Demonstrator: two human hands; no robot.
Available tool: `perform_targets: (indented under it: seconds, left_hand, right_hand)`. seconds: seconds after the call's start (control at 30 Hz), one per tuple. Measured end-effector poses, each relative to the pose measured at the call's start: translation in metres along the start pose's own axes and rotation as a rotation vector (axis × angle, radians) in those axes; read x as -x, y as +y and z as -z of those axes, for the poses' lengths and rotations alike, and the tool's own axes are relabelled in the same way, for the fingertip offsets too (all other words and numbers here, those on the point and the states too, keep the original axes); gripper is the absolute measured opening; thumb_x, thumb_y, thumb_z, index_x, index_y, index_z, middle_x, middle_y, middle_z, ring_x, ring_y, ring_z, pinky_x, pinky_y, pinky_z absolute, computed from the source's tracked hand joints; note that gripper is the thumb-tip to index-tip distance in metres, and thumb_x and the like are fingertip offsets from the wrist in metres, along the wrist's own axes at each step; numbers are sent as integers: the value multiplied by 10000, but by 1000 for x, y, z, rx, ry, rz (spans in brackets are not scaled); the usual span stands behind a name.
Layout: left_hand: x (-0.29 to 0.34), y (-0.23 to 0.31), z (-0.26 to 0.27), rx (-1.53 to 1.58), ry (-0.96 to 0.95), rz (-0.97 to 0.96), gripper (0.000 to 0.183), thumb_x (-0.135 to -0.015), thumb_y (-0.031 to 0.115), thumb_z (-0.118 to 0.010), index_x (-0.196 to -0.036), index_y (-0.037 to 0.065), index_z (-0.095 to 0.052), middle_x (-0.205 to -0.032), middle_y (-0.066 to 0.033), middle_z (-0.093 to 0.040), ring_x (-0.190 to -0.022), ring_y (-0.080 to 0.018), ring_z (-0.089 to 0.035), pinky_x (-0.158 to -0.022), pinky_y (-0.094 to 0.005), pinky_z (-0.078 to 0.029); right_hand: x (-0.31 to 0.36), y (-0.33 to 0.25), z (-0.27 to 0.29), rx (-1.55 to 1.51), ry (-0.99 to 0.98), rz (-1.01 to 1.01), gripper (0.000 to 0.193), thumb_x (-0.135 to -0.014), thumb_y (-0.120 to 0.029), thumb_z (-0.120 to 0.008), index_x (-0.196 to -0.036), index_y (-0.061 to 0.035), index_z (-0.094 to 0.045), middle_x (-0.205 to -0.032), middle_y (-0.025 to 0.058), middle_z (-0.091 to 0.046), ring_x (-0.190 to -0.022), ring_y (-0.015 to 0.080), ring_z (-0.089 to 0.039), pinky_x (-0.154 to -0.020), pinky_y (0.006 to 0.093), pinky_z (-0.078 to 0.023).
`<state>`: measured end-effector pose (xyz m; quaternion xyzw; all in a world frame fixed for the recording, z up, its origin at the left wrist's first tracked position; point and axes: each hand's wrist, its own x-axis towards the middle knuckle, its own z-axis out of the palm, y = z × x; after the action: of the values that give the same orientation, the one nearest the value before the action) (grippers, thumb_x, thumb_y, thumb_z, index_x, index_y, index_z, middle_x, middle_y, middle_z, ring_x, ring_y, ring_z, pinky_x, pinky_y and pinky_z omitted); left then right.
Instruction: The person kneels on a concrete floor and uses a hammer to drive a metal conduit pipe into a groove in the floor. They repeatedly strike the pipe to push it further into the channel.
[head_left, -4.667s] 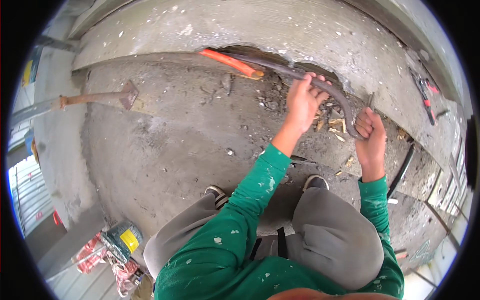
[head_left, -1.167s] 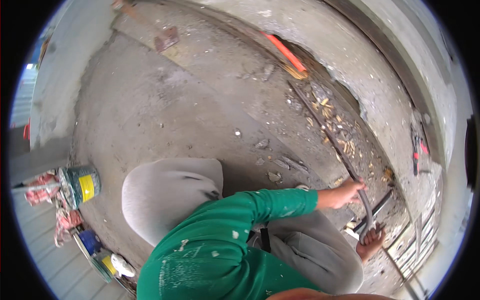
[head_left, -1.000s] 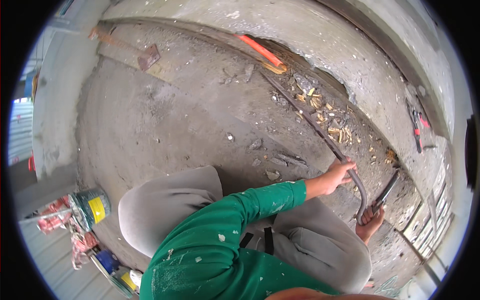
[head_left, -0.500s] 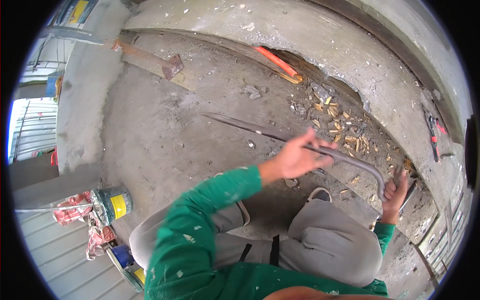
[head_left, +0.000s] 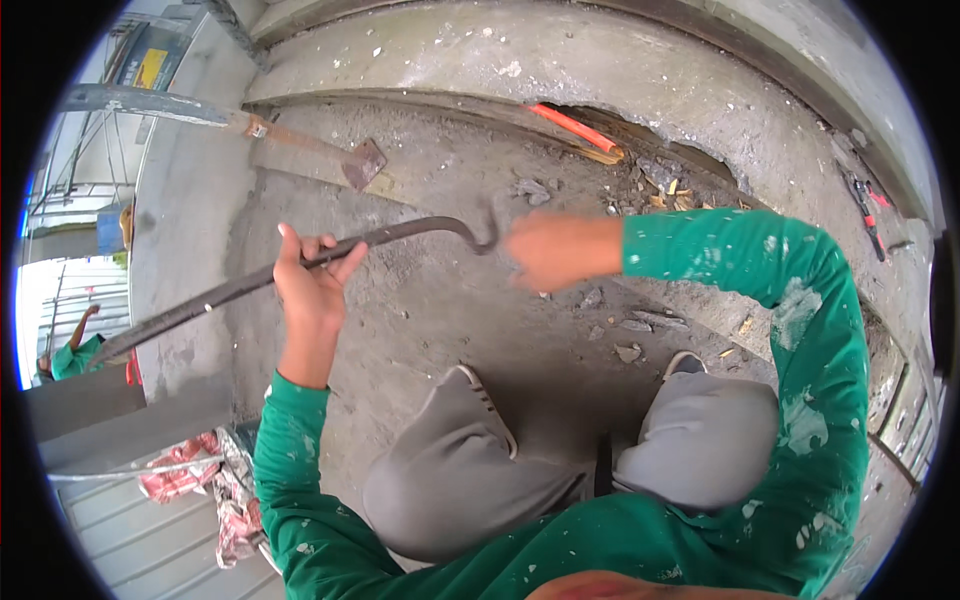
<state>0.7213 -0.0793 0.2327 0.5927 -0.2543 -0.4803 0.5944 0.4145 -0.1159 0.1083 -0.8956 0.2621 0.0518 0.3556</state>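
Observation:
A dark metal crowbar (head_left: pixel 250 283) slants across the left half of the head view, its straight end pointing low left and its hooked end toward the middle. My left hand (head_left: pixel 312 285) holds the bar along its shaft, palm up, with fingers curled round it and the thumb raised. Just right of the hook is my right hand (head_left: pixel 562 250), smeared by motion. A small gap shows between it and the hook, and its fingers cannot be made out.
An orange pipe (head_left: pixel 575 130) lies under the broken concrete ledge (head_left: pixel 470 55), with wood chips nearby. Red-handled pliers (head_left: pixel 868 220) rest on the ledge at right. A metal post with a base plate (head_left: pixel 365 163) lies far left. Crumpled sacks (head_left: pixel 185 468) are low left. Another person (head_left: pixel 75 350) is beyond the left edge.
The crowbar has swung left, its hooked end moving from the right side to the middle. My left hand moved left with it. My right hand left the hooked end and came across to the middle.

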Motion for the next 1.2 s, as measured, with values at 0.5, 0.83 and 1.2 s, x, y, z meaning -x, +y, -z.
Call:
perform_targets:
  seconds: [0.5,0.83,1.2]
  left_hand:
    - [-231,-7,-130,-333,-256,-92,448,-1006,259,-631,-1198,-114,-474,-1050,-164,-553,-971,-267,-657,-672,-489,-689]
    - [-225,-27,-163,-14,-371,-264,386,-1034,337,-606,-982,-18,-465,-817,-70,-470,-787,-219,-586,-780,-532,-680]
    - [-169,91,-136,-153,-665,-620,336,-981,237,-700,-717,131,-520,-773,-13,-596,-734,-107,-503,-773,-346,-421]
  right_hand:
    - [-11,-141,-30,-283,-210,-117,536,-946,-390,-647,-1273,32,-613,-1145,273,-691,-1065,453,-661,-931,532,-526]
    - [14,-133,-105,-309,-76,-306,558,-921,-431,-674,-1253,15,-624,-1129,275,-691,-1071,452,-659,-919,522,-524]
    - [7,-117,-19,-160,103,-353,511,-929,-454,-664,-1159,2,-667,-1077,240,-697,-1042,436,-663,-909,516,-530]
